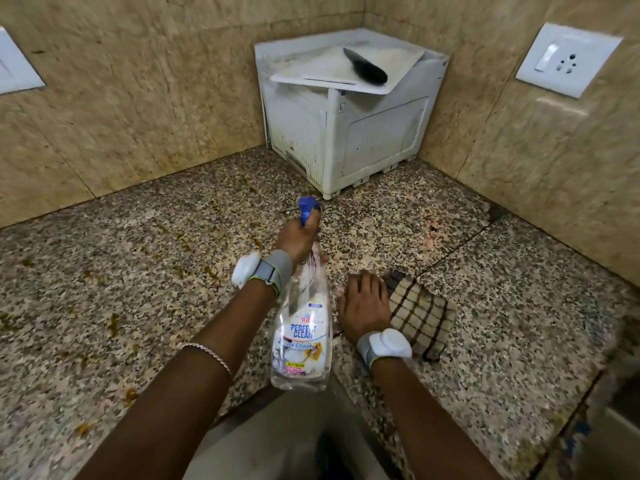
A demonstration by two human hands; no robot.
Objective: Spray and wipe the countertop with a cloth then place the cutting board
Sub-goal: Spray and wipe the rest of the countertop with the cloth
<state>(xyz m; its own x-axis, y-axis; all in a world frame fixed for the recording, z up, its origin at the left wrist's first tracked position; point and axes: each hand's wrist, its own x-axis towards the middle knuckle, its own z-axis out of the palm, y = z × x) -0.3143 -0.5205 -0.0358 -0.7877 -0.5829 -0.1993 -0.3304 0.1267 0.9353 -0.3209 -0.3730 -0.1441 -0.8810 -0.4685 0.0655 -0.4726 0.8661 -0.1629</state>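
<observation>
My left hand grips the neck of a clear spray bottle with a blue trigger head, which points away from me over the speckled granite countertop. Brown stains streak the countertop to the left. Flat on the counter just right of the bottle lies my right hand, fingers straight, its edge touching a beige checked cloth. A white cutting board lies on top of a white box in the far corner, with a black knife on it.
The white slatted box fills the far corner where two tiled walls meet. Wall sockets sit on the right wall and at the left edge. The counter's front edge runs below my arms.
</observation>
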